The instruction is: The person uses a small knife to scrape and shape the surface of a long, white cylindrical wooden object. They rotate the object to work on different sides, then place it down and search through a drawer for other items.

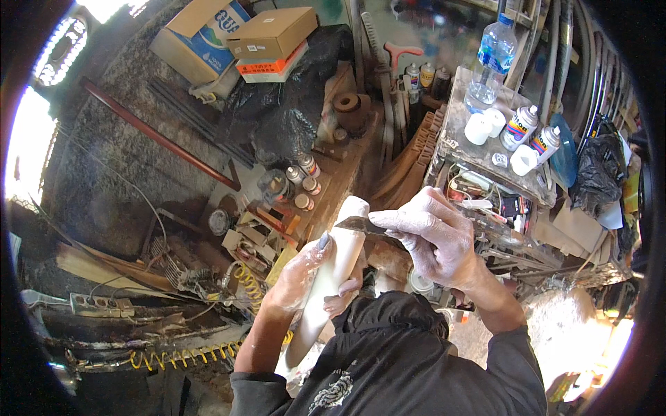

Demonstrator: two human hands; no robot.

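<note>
My left hand (300, 274) is wrapped round a long white tapered piece (345, 251), rounded at its upper end, that slants down toward my body. Its thumb lies along the left side and fingertips show on the right. My right hand (440, 236), coated in pale dust, pinches a dark flat blade (357, 224). The blade lies across the piece just below the rounded end and seems to touch it. Its exact kind cannot be made out. The lower part of the white piece is partly hidden by my left hand and dark shirt.
On the shelf (454, 132) at right stand a plastic water bottle (494, 59), white cups (477, 129) and spray cans (519, 128). Several small cans (304, 201) sit on the bench beyond my left hand. Cardboard boxes (272, 33) lie farther back; a yellow coiled hose (187, 357) runs at lower left.
</note>
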